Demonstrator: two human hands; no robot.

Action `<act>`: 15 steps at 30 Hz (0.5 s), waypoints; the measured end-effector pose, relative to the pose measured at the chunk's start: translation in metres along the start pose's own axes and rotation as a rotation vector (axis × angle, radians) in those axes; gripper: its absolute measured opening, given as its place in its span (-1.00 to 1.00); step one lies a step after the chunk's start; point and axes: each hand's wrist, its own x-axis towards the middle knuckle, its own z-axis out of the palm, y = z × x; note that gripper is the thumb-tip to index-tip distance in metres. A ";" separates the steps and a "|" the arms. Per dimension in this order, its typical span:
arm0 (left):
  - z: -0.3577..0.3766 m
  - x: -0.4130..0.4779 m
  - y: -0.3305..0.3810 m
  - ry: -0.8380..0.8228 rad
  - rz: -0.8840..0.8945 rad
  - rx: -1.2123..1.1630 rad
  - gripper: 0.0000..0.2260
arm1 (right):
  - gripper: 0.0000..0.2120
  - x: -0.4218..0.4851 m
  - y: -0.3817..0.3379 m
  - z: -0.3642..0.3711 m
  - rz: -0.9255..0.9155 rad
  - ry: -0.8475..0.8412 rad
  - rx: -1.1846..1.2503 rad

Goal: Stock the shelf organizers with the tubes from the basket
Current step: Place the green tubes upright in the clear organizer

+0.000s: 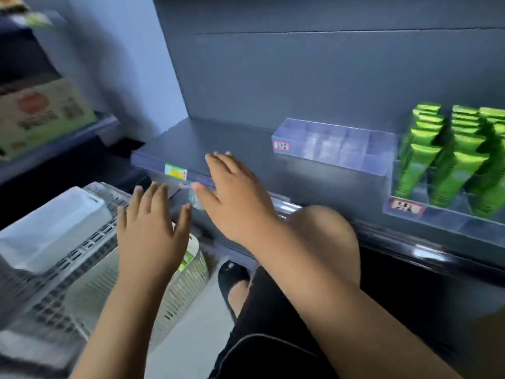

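Note:
Several green tubes [448, 162] stand upright in a clear organizer [437, 217] at the right of the dark shelf. A second clear organizer [333, 146], holding no tubes, sits mid-shelf. At the lower left is a grey mesh basket [90, 277] with a white box [52, 225] inside and a bit of green packaging [187, 259] showing under my left hand. My left hand [151, 228] hovers over the basket, fingers spread and holding nothing. My right hand [235, 198] stretches flat over the shelf's front edge, fingers straight, holding nothing.
The dark shelf [196, 143] has bare surface left of the organizers, with a green-yellow price tag [175, 170] on its front lip. A cardboard box [41, 116] sits on a neighbouring shelf at far left. My knee [325, 233] and black shoe [232, 274] are below the shelf.

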 end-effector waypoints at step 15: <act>0.055 -0.070 -0.183 -0.245 -0.559 0.067 -0.47 | -0.67 0.025 -0.025 0.219 -0.008 -0.639 -0.045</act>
